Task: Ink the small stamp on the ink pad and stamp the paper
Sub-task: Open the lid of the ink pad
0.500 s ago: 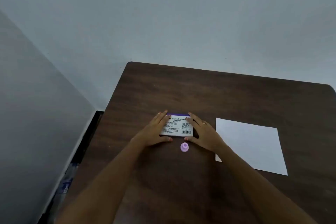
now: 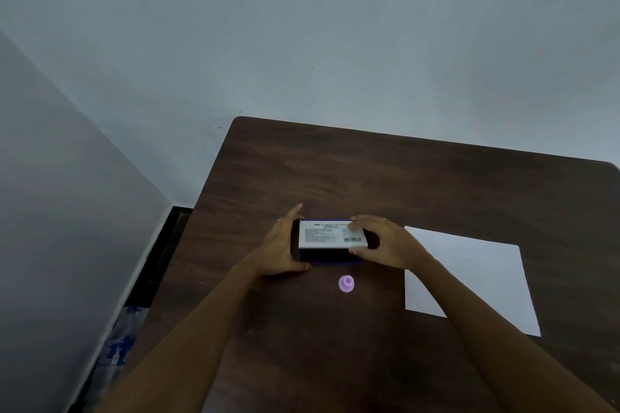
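Observation:
The ink pad (image 2: 330,238) is a flat blue case with a white printed label on its lid, lying at the middle of the dark wooden table (image 2: 419,178). Its lid is tilted up at the near edge, showing a dark gap beneath. My left hand (image 2: 280,246) grips the case's left end. My right hand (image 2: 385,241) pinches the lid's right end. The small lilac stamp (image 2: 346,283) stands just in front of the pad, apart from both hands. A white paper sheet (image 2: 479,278) lies flat to the right, partly under my right forearm.
The table's left edge runs beside a grey wall, with a narrow dark gap (image 2: 161,265) between them. A blue and clear plastic item (image 2: 117,349) lies on the floor in that gap.
Both hands lay flat over the shut ink pad before. Now they grip its ends and the lid has lifted at the near edge.

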A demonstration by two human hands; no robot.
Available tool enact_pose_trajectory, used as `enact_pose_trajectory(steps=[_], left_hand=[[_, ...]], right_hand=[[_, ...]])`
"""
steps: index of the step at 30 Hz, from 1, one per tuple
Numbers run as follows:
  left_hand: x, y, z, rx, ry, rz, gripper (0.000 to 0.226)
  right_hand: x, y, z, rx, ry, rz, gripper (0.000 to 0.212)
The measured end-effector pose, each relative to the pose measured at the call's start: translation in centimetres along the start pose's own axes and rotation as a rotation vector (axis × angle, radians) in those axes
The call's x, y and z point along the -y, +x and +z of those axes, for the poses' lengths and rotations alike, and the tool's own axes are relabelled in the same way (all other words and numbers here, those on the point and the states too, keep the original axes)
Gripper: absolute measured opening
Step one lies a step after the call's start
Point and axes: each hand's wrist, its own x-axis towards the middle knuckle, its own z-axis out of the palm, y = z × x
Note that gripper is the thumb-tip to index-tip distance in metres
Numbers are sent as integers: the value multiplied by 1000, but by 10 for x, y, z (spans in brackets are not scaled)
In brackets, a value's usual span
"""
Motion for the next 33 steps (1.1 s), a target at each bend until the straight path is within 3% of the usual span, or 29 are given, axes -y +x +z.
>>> enact_pose_trajectory(steps=[3,10,14,22,28,33], left_hand=[[0,0,0,4,-54,-19,119],[-2,1,3,-28,-121,-20,114],[2,0,5,-60,-74,-4,107],[3,-2,7,-51,30,30,99],[4,-2,10,-48,46,16,98],[-1,-6,14,-58,112,31,97]], right_hand=[[5,9,-11,-143,199,38,24],[11,42,-9,-437,378,139,19],[11,56,3,-459,433,236,27],[6,75,15,-490,249,349,23],[9,67,13,-457,117,264,27],[18,33,19,-467,149,165,15]])
